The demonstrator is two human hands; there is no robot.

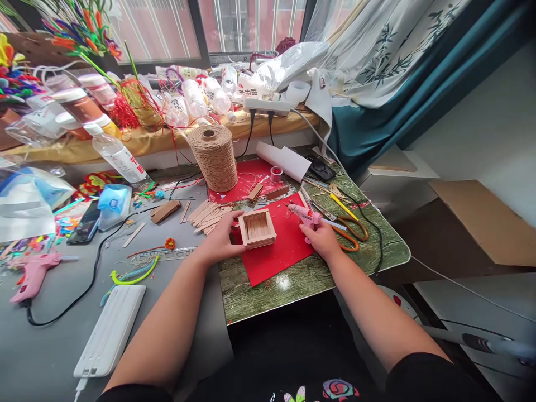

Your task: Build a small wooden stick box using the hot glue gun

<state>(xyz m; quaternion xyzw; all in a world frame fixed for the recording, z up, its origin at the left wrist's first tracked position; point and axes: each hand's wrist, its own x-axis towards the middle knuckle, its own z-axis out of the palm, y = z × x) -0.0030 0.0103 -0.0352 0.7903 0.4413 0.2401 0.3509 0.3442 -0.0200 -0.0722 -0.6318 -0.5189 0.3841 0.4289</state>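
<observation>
Head view: nearest is the bare front strip of the worktop [259, 301], with a red sheet [268, 268] lying on it. Over the sheet, the left hand [221, 237] grips the box [259, 242] by its left side, thumb at the near corner, fingers at the far one; whether the box touches the sheet I cannot tell. Its open top faces up, and, looking about square, it has no clear long axis. Just to its right, the right hand [324, 239] is closed round the glue gun [304, 213], whose body runs roughly left to right, nozzle pointing left and slightly away. The step in hand looks like gluing on the box; the next move seems to call for a steady hold while the nozzle meets a joint. Beyond lie scissors [331, 216] at right and sticks [207, 215] at left, then twine [213, 159] and, farthest, bottles [215, 95] on the sill [167, 142].
</observation>
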